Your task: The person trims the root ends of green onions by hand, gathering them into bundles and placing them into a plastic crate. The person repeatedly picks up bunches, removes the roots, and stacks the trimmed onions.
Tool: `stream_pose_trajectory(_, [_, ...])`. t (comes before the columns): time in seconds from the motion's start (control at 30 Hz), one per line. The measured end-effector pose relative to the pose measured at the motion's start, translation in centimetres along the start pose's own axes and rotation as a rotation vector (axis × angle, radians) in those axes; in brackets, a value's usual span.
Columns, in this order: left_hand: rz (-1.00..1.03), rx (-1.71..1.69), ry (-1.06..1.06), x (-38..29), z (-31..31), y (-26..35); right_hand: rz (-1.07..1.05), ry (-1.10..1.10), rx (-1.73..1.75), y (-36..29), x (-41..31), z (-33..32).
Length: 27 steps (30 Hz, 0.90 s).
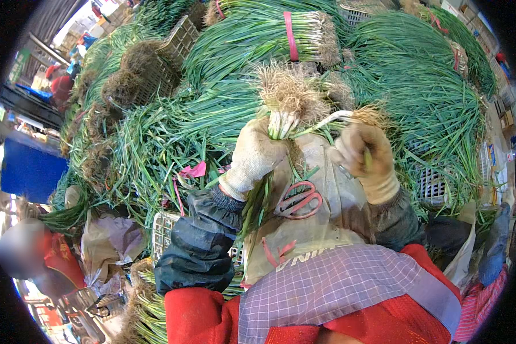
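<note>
My left hand (258, 152), in a pale knit glove, grips a bunch of garlic greens or similar allium stalks (281, 122), with the tangled roots (290, 88) pointing up and away from me. A single stalk (339, 115) with a white base and yellowish roots sticks out to the right of the bunch. Close below its roots is my gloved right hand (363, 150), fingers curled and motion-blurred. Something pale green shows at those fingers, but the blur hides whether they hold it. Scissors with red handles (301, 200) lie on the clear plastic apron (318, 230) over my lap.
Loose green leaves (155, 163) heap up on the left. Beyond my hands lies a bundle tied with a pink band (291, 36). More greens (421, 94) pile up on the right, above a plastic crate (432, 185). A person in red (62, 262) is at lower left.
</note>
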<state>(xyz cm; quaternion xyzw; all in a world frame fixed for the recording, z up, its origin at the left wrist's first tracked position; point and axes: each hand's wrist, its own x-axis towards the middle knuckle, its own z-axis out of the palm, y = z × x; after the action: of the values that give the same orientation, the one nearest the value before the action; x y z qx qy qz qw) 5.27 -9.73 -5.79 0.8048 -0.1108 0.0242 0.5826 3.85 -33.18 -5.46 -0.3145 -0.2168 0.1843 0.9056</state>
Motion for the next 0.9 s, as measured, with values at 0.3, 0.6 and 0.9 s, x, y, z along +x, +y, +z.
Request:
stream_pose_trajectory(0.3, [-0.379,-0.154,0.017,-0.1,-1.8,1.9,-0.002,0.224,-2.038,-3.0,-2.6,-1.3])
stream_pose_trajectory(0.6, [-0.300,-0.148,-0.002,-1.0,-1.3,2.5,0.014,0.348,-0.921,3.4,3.9,1.2])
stream_pose_trajectory(0.9, [-0.338,-0.488,-0.115,-1.0,-8.0,2.6,0.064,0.262,-0.849,2.1,4.9,5.0])
